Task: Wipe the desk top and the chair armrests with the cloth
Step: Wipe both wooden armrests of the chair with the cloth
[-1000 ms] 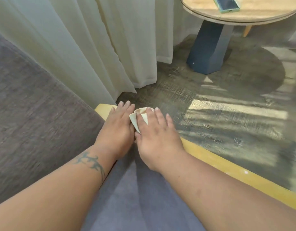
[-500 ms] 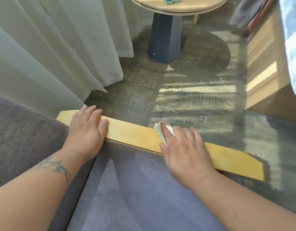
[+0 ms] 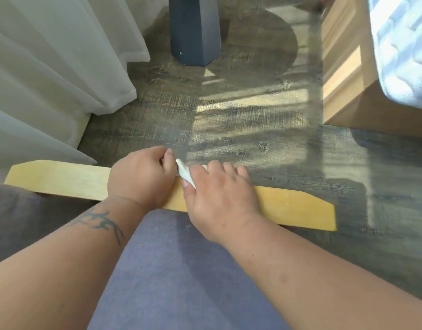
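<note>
A yellow wooden armrest [image 3: 62,179] runs left to right across the middle of the head view, beside the grey-blue chair seat [image 3: 176,270]. My right hand [image 3: 219,198] presses a small white cloth [image 3: 185,173] flat on the armrest near its middle; only a corner of the cloth shows past my thumb. My left hand [image 3: 141,177] lies over the armrest just left of the cloth, fingers curled over the far edge, its fingertips close to the cloth corner.
White curtains [image 3: 50,75] hang at the left. The dark blue pedestal [image 3: 195,32] of a round table stands on the wood floor ahead. A wooden bed frame [image 3: 348,86] with a pale blue quilt [image 3: 405,48] is at the right.
My left hand has slid right along the armrest until it sits next to my right hand. The view has tilted down, so the table top is out of sight.
</note>
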A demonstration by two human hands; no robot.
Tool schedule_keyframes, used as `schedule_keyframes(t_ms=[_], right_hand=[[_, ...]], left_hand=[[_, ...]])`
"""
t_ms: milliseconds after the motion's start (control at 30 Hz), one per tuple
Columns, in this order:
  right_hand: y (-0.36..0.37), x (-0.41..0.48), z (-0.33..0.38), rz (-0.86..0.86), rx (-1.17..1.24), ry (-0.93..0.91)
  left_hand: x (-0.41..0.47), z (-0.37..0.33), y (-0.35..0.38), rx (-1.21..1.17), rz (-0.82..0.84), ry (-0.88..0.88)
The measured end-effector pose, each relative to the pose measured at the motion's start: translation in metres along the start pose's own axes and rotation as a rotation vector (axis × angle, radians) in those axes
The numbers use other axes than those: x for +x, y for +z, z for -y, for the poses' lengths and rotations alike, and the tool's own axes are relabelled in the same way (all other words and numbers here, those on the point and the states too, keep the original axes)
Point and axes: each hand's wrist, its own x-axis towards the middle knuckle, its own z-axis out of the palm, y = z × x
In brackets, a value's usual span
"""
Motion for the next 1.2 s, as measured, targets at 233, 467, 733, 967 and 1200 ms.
schedule_keyframes(t_ms=[233,467,733,967,1200], right_hand=[[-0.006,-0.031,-0.056,-0.001,-0.026,0.084],[-0.023,-0.070,-0.125,0.011,-0.061,0.209],[-0.069,-0.101,-0.159,-0.125,0.058,0.547],[-0.039,-0.027,-0.053,-0.045,0.122,-0.104],[-0.009,-0.059,-0.101,-0.190,0.207,-0.056]], left_hand=[[-0.005,-0.002,-0.003,-0.021,0.005,-0.012],[-0.008,0.000,-0.003,-0.069,-0.016,0.029],[-0.018,-0.008,0.003,-0.051,-0.133,0.011],[-0.018,-0.010,-0.002,-0.112,-0.148,0.013],[-0.017,-0.005,0.002,-0.119,-0.150,0.005]])
